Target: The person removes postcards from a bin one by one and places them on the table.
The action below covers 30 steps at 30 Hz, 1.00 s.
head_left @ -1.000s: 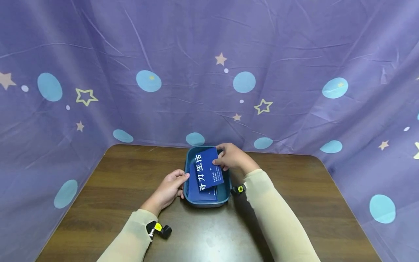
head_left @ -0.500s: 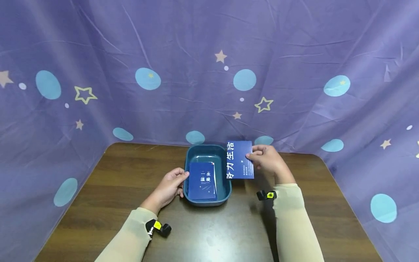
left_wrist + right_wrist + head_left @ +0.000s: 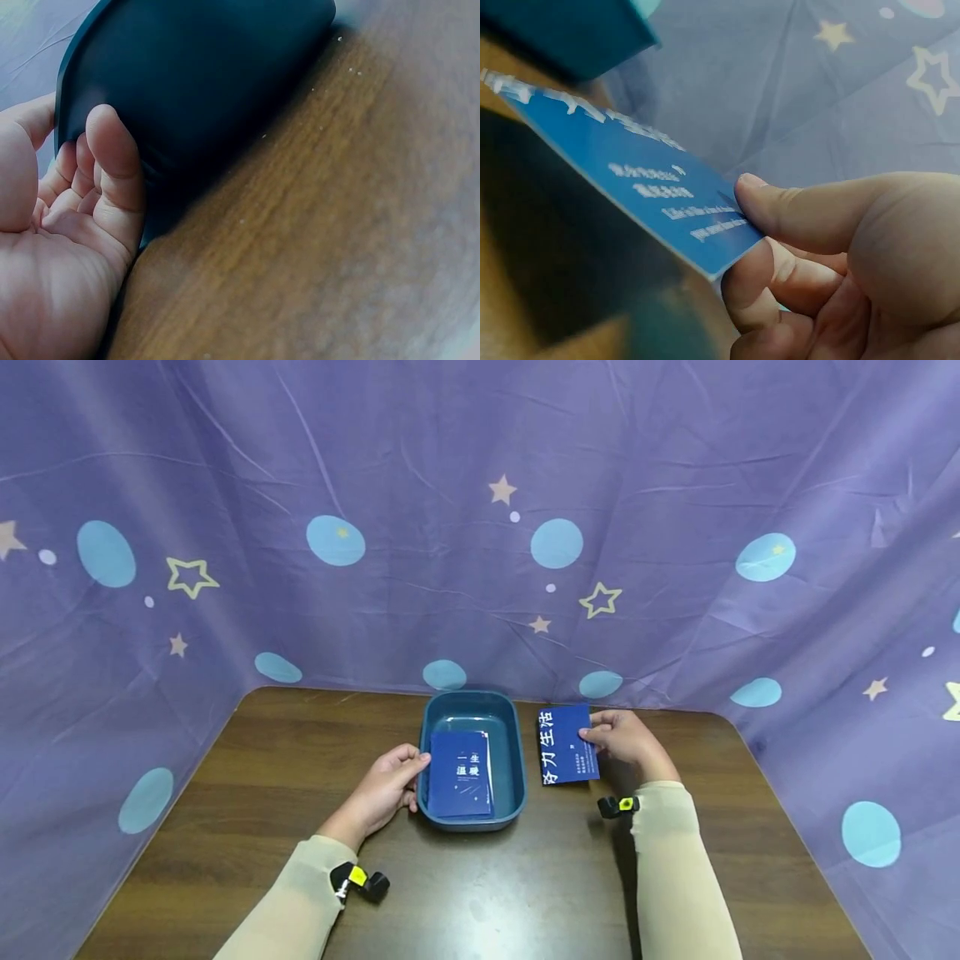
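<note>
A dark teal rectangular tray (image 3: 509, 802) stands on the table, with several blue printed cards (image 3: 450, 793) in its left part. At the tray's left side, my left hand (image 3: 386, 789) grips the wall, thumb over the rim and fingers outside. The left wrist view shows that hand (image 3: 82, 202) against the tray's outer wall (image 3: 210, 75). My right hand (image 3: 630, 743) pinches a blue card (image 3: 566, 756) with white lettering by its right edge, to the right of the tray. In the right wrist view the card (image 3: 645, 176) is tilted, its far end over the table.
The brown wooden table (image 3: 487, 893) reaches back to a purple curtain (image 3: 450, 610) with stars and dots, which also closes off both sides. A strapped black wrist camera sits on each sleeve, left (image 3: 363, 881) and right (image 3: 618, 807).
My right hand lifted the lettered card out of the tray, carried it right, then lowered it toward the table. The left hand has stayed on the tray; another printed card is now uncovered inside it.
</note>
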### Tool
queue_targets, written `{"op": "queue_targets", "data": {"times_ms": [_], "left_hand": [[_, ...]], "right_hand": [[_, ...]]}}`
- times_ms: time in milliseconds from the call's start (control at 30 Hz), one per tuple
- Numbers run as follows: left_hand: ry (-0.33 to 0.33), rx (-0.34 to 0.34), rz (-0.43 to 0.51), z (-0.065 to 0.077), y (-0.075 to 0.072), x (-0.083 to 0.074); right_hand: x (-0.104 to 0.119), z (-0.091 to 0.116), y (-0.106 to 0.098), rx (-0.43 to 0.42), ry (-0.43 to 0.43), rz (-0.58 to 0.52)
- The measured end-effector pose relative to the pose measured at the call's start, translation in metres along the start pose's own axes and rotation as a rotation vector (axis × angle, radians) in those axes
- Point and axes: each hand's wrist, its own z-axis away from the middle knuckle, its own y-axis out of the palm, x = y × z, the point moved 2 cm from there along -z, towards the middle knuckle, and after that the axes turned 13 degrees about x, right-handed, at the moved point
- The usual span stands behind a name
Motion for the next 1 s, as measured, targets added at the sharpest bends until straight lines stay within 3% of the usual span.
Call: {"op": "queue_targets", "data": {"times_ms": [233, 433, 767, 1000], "left_hand": [[-0.009, -0.008, 0.006, 0.000, -0.001, 0.003], [0.006, 0.005, 0.026, 0.000, -0.001, 0.003], [0.014, 0.010, 0.028, 0.001, -0.001, 0.001], [0.005, 0.007, 0.018, 0.000, -0.003, 0.002]], "right_hand": [[-0.013, -0.012, 0.015, -0.005, 0.037, 0.108], [-0.011, -0.014, 0.024, -0.058, 0.080, 0.198], [-0.005, -0.015, 0.028, -0.119, 0.123, 0.252], [-0.002, -0.008, 0.026, -0.087, 0.116, 0.299]]}}
